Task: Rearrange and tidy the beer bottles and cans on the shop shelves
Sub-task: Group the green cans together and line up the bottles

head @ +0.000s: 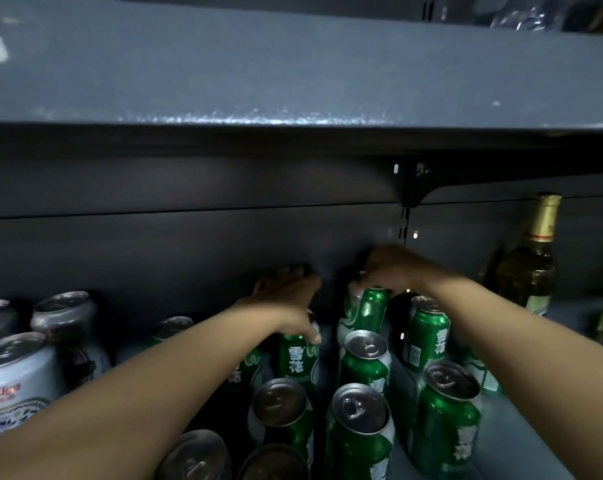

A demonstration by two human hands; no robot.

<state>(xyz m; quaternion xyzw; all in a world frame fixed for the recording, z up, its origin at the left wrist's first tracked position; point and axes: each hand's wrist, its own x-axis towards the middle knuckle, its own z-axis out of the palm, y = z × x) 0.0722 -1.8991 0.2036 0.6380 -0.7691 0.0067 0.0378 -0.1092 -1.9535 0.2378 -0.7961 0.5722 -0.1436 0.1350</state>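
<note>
Left hand: left hand reaches deep toward the back of the lower shelf, palm down, fingers curled over the top of a green can; thumb lies on the can's shoulder.
Right hand: right hand is also at the back of the shelf, fingertips pinching the top rim of a tilted green can that leans to the left.
Green cans: more upright green cans crowd the middle of the shelf, running from the back panel to the front edge; nearest one at the front edge, another just right of it, one under the right forearm.
White cans: group of white patterned cans at the shelf's left end, upright.
Bottle: green glass bottle with gold foil neck stands toward the right end, near the back panel; a second bottle beside it is cut off by the frame.
Upper shelf: dark grey upper shelf overhangs everything; a bracket holds it up at the back panel.
</note>
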